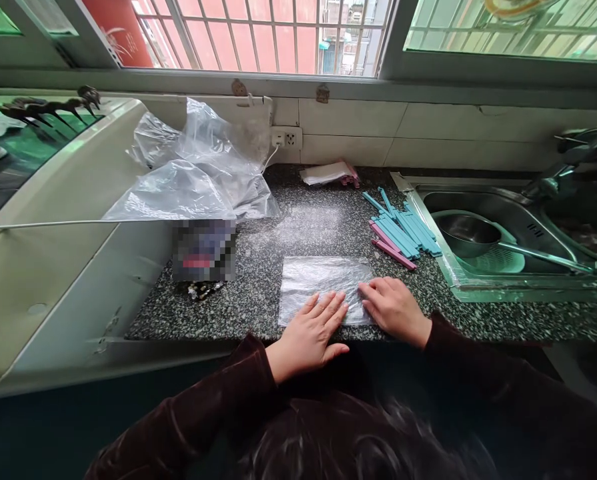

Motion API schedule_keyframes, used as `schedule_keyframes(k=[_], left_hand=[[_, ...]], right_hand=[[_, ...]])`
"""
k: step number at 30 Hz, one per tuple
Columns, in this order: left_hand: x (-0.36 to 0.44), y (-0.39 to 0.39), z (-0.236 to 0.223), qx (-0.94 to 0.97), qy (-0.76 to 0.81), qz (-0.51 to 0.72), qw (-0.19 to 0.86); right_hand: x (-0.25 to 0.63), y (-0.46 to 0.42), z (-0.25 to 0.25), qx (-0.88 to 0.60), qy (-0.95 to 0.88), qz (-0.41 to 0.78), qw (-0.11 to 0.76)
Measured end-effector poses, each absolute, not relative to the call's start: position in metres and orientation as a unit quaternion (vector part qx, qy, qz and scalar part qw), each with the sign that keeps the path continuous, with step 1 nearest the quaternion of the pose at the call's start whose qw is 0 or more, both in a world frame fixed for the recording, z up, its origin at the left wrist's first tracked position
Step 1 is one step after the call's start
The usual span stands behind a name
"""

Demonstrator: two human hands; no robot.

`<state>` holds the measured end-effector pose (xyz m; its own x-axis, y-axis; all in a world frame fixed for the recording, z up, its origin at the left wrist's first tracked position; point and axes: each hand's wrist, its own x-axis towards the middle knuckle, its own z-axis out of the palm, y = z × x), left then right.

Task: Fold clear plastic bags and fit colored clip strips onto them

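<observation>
A thin clear plastic bag [323, 273] lies flat on the speckled countertop near its front edge. My left hand [314, 333] rests palm down on the bag's lower part, fingers stretched out and thumb apart. At the bag's right edge, my right hand [395, 308] has its fingers curled, with thumb and forefinger closed on the plastic. Beyond that hand is a loose pile of turquoise strips [403, 227], with a few pink strips [391, 250] along its near side.
A large crumpled plastic sack [193, 173] fills the back left, beside a pixelated patch [204, 250]. Against the wall lies a stack of flat white packets [325, 173] with pink ends. On the right, the steel sink [518, 283] holds a pan [468, 230]. A white cable [78, 224] crosses the left.
</observation>
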<state>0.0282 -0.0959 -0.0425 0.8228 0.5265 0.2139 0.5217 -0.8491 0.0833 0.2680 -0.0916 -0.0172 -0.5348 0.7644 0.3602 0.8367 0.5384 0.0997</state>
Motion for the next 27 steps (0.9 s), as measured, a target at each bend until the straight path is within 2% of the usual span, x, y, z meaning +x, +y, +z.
schedule_keyframes(k=[7,14,20,27], left_hand=[[0.03,-0.102,-0.045,0.957,0.269,0.106,-0.007],[0.05,-0.11,-0.048,0.945,0.284,0.157,-0.038],[0.05,-0.113,-0.047,0.943,0.292,0.16,-0.009],[0.019,-0.097,-0.041,0.941,0.289,0.175,0.019]], right_hand=[[0.286,-0.092,-0.013,-0.46,-0.875,-0.089,0.12],[0.292,-0.015,0.001,-0.507,-0.847,-0.043,0.152],[0.276,0.011,0.009,-0.575,-0.815,0.062,0.025],[0.285,-0.034,0.022,-0.625,-0.771,0.108,-0.054]])
